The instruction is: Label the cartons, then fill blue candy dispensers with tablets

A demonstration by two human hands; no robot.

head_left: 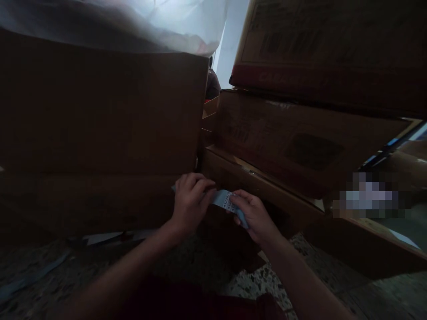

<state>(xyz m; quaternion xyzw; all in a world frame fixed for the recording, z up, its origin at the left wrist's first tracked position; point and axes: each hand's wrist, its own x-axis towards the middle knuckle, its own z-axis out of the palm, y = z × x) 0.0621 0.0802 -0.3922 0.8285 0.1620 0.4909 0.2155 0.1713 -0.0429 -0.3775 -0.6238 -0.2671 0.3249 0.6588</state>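
A narrow pale-blue strip of labels (218,198) with printed numbers is stretched between my two hands, in front of the cardboard boxes. My left hand (191,199) is closed around its left part, and a bit of the strip sticks out past the fingers. The thumb of my right hand (252,214) presses on the strip beside the digits, with the fingers curled beneath. A folded end of the strip hangs below the right thumb. Just behind my left hand stands a large brown cardboard box (103,115). My left fingertips are partly hidden.
Stacked cardboard boxes (283,142) rise on the right, one tilted. White plastic sheeting (133,26) lies over the large left box. A low open box (373,249) stands at lower right. Another pale strip (36,275) lies on the speckled floor (256,284). A person (212,84) is partly visible behind.
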